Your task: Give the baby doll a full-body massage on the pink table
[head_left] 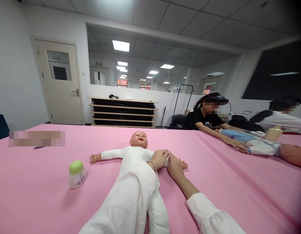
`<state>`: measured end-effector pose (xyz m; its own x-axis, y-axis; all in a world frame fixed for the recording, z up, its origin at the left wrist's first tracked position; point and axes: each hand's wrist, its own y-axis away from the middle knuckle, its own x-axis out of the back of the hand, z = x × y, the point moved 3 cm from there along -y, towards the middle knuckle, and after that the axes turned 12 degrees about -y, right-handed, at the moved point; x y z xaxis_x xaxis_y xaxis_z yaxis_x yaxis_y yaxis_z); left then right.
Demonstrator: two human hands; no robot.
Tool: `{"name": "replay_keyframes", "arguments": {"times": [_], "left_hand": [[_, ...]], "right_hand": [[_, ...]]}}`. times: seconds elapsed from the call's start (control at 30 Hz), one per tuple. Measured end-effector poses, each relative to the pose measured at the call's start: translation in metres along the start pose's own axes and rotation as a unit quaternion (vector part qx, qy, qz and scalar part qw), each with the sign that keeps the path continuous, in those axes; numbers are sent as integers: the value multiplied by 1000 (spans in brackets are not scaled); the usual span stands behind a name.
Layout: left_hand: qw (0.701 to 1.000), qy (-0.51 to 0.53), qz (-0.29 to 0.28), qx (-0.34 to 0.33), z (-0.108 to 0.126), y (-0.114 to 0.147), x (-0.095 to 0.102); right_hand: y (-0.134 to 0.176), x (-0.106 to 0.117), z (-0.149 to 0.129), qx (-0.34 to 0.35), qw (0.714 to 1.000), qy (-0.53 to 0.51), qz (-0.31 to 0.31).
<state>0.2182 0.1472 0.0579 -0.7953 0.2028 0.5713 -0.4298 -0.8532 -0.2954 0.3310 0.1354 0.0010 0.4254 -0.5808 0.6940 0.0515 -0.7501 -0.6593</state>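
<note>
Quick note from where I stand: a baby doll in a white cloth suit with a bare tan plastic head lies face-up on a smooth pink cloth, its head pointing away from the person, arms spread out to both sides. Both hands are at the doll's arm on the person's right. The left hand, a pale bead bracelet on its wrist, is nearer the shoulder; the right hand is nearer the doll's small tan plastic hand, which pokes out past it. Fingers look bent over the sleeve, the two hands meeting at the thumbs. Fingertips hidden, so can't tell if they grasp the arm or just rest on it.

To do this well, I'd say: light, even pressure from both hands, one steadying the upper arm while the other works near the wrist, no twisting at the shoulder. The left forearm in its loose white sleeve crosses over the doll's body; lifting it a bit would avoid dragging the suit. The clear plastic jar with a green lid stands upright on the far-left side, well apart from both hands; that sleeve should swing wide of it.
</note>
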Motion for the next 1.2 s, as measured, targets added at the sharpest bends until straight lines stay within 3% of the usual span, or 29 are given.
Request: {"name": "replay_keyframes", "arguments": {"times": [0.1, 0.23, 0.27, 0.33, 0.43, 0.53, 0.67, 0.8, 1.0, 1.2], "left_hand": [[999, 47, 7, 10, 12, 2, 24], [996, 72, 53, 12, 6, 28, 84], [994, 67, 86, 16, -2, 39, 102], [977, 26, 210, 35, -23, 67, 136], [939, 7, 338, 63, -57, 110, 166], [921, 52, 372, 101, -86, 138, 168], [928, 69, 341, 135, -114, 148, 153], [918, 130, 305, 216, -135, 149, 145], [865, 327, 271, 267, -139, 151, 147], [870, 331, 269, 246, -132, 151, 146]], "right_hand": [[0, -2, 8, -3, 996, 85, 15], [-1, -5, 10, 20, 993, 113, 15], [-1, -5, 10, 23, 993, 111, 13], [-2, -7, 10, 25, 994, 102, 13], [-4, -8, 9, 21, 996, 80, 12], [-5, -7, 6, 20, 998, 59, 10], [-3, -3, 0, 17, 999, 30, 24], [-1, 1, -4, 9, 1000, 9, 20], [0, 4, -9, 8, 999, 8, 40], [0, 7, -18, 5, 999, 12, 45]]}}
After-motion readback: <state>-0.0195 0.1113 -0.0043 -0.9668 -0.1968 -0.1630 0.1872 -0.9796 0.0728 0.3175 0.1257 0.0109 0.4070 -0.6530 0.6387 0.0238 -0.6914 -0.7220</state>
